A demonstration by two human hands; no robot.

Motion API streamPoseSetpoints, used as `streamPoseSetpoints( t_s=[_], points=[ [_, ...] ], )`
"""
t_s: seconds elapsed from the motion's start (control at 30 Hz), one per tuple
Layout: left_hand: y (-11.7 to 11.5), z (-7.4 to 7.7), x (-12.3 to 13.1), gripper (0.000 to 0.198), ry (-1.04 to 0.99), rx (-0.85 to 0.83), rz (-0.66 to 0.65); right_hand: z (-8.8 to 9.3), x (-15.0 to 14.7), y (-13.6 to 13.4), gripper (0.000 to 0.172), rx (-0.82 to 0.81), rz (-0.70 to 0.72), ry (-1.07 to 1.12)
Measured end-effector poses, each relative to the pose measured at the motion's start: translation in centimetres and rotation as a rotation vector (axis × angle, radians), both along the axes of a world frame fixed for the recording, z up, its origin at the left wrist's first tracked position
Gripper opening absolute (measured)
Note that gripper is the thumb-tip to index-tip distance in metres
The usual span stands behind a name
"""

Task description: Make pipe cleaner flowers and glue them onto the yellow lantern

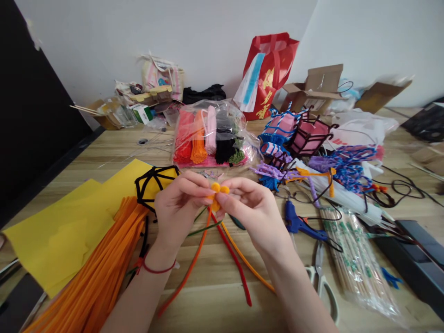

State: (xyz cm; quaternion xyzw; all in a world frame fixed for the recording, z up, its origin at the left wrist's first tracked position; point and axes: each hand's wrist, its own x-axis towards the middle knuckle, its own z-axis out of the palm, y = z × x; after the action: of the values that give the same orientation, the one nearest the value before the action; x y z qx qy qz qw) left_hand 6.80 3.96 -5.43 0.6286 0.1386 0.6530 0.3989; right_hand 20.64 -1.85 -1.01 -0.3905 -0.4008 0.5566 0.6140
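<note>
Over the tabletop, the left hand and right hand are both pinching a yellow flower. From it, a red stem is lying toward five o'clock, orange stems toward eight; scissors are resting toward four.

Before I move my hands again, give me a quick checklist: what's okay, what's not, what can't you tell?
1. Left hand pinching the fuzzy yellow piece: ok.
2. Right hand on that piece too: ok, its thumb presses against it.
3. Join in the piece secure: cannot tell, fingers cover part of it.
4. Red strip lying apart from the scissors: ok.
5. Scissors in hand: not ok, they lie on the table by the right forearm.
6. Blue glue gun hot: cannot tell.
</note>
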Motion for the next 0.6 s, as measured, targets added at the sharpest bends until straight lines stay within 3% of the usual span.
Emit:
streamPoseSetpoints(
  t_s=[0.37,0.6],
  points=[
    [0.0,-0.2,0.2,0.008,-0.007,0.028,0.157,-0.3,-0.4,0.1,0.032,-0.012,-0.049,0.061],
    [0.1,1.4,-0.4,0.014,0.102,0.072,0.078,-0.4,0.2,0.4,0.027,-0.014,-0.051,0.036]
  ],
)
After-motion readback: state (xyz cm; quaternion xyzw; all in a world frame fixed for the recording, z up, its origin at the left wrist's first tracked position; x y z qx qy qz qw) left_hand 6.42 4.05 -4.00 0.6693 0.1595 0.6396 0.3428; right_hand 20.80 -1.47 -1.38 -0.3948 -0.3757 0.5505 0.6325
